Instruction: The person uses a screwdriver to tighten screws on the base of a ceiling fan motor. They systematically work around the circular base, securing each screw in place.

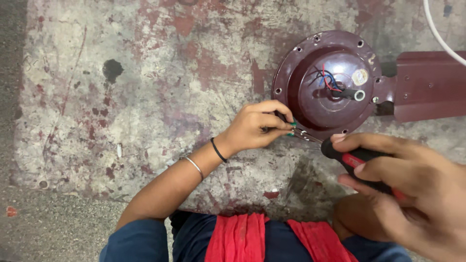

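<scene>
A maroon ceiling fan motor housing [324,83] lies on the worn concrete floor, with coloured wires and a short shaft [353,94] at its centre. My left hand [257,127] pinches the housing's lower left rim, fingers closed on a small part I cannot make out. My right hand [410,187] grips a screwdriver with a black and red handle [350,158]. Its metal tip [305,135] points at the rim beside my left fingertips.
A maroon fan blade [429,85] extends right from the housing. A white cable [439,34] crosses the top right corner. My knees and a red cloth [238,237] fill the bottom edge. The floor is stained grey and red.
</scene>
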